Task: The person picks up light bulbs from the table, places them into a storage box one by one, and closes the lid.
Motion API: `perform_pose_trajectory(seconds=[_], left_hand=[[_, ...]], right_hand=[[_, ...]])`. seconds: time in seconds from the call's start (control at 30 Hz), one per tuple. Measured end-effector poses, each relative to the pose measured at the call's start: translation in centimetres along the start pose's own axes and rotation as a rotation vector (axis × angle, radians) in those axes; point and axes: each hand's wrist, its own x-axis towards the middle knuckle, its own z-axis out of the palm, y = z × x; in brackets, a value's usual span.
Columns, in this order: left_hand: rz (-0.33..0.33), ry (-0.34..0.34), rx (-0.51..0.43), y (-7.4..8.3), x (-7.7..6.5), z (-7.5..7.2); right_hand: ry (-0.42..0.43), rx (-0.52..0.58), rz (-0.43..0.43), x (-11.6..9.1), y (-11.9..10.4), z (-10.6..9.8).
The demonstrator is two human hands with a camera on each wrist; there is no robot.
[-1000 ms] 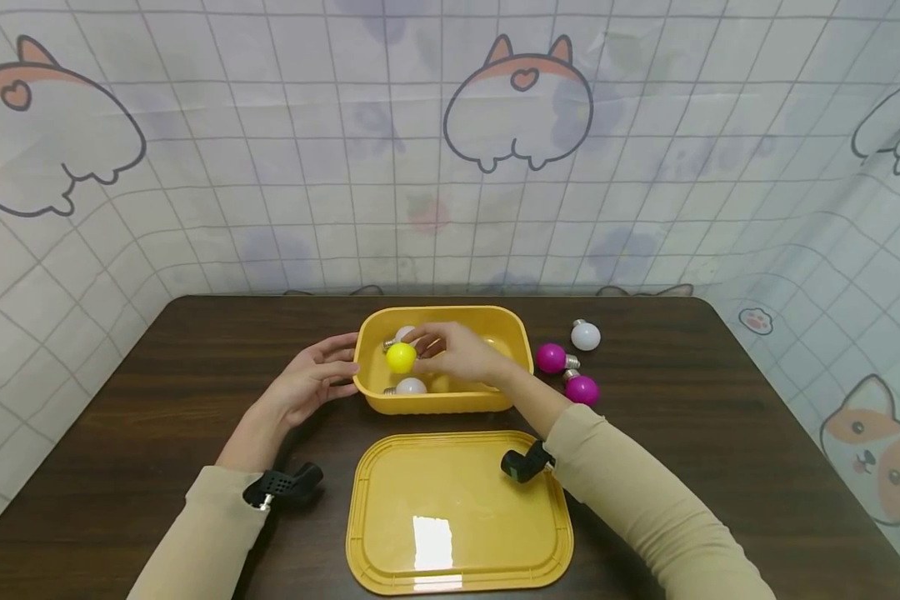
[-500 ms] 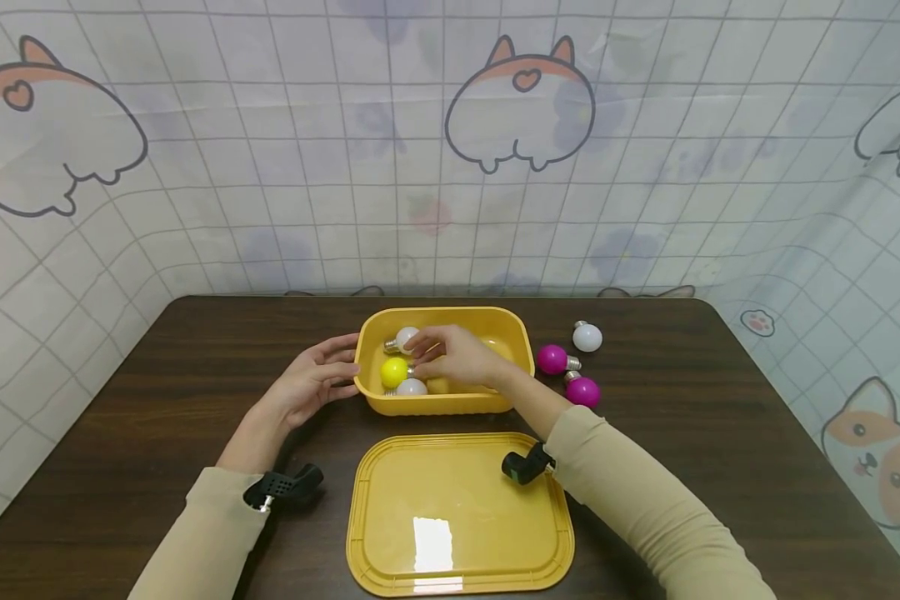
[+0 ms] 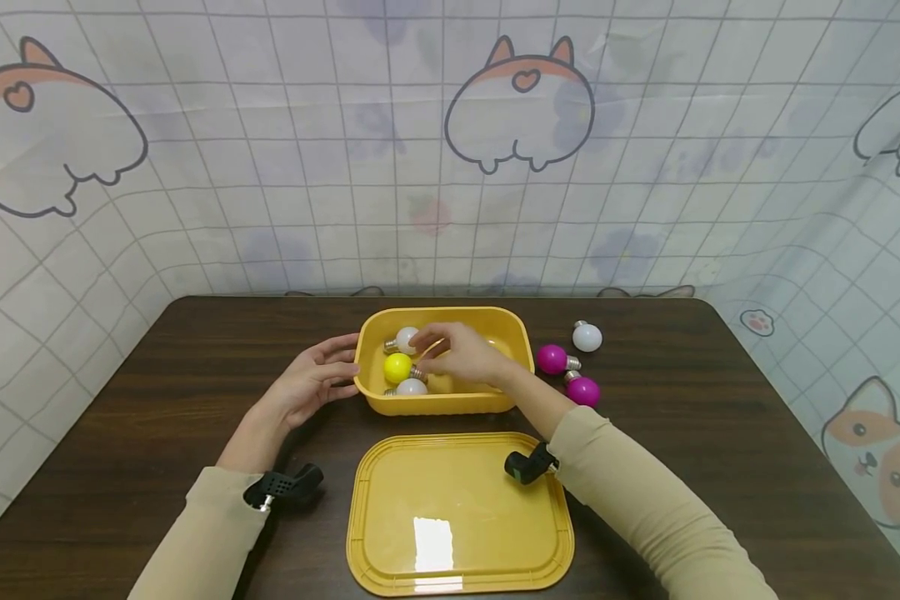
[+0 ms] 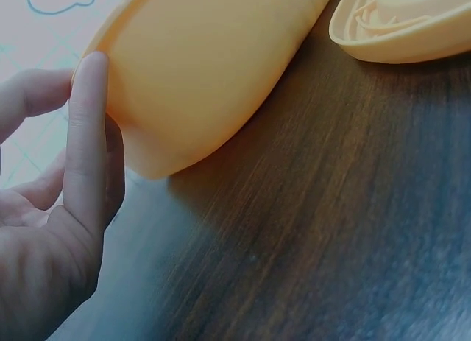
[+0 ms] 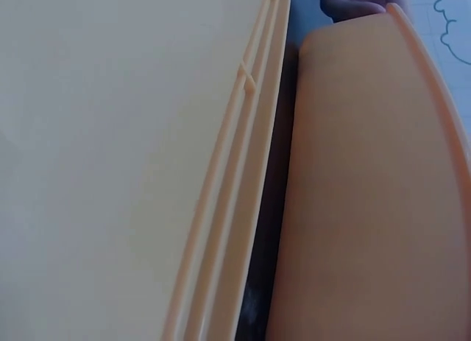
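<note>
A yellow deep box (image 3: 445, 403) stands at the back of the table. Inside its left part lie a yellow light bulb (image 3: 397, 367), a white bulb (image 3: 407, 339) behind it and another white bulb (image 3: 411, 387) in front. My right hand (image 3: 457, 354) reaches into the box, its thumb and index finger apart just beside the yellow bulb's metal base. In the head view, my left hand (image 3: 317, 379) rests its fingertips against the box's left wall; in the left wrist view, the thumb (image 4: 88, 127) touches the wall near the rim. The right wrist view does not show the right hand.
In front of the box lies a flat yellow lid (image 3: 390, 517). To the box's right are a white bulb (image 3: 587, 337) and two magenta bulbs, one farther back (image 3: 552, 359) and one nearer (image 3: 583, 391). A patterned cloth (image 3: 330, 200) hangs behind the table.
The yellow bulb, held up in my right hand a second ago, has come down among the white bulbs, then shifted slightly. The right fingers have parted from it. The left hand stays put.
</note>
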Motion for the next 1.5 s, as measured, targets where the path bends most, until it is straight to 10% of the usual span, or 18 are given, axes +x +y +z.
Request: perform_pose_trajectory(seconds=[1.5], left_hand=[[0.015, -0.021, 0.012, 0.1, -0.1, -0.1]], right_hand=[[0.241, 0.005, 0.045, -6.8, 0.9, -8.3]])
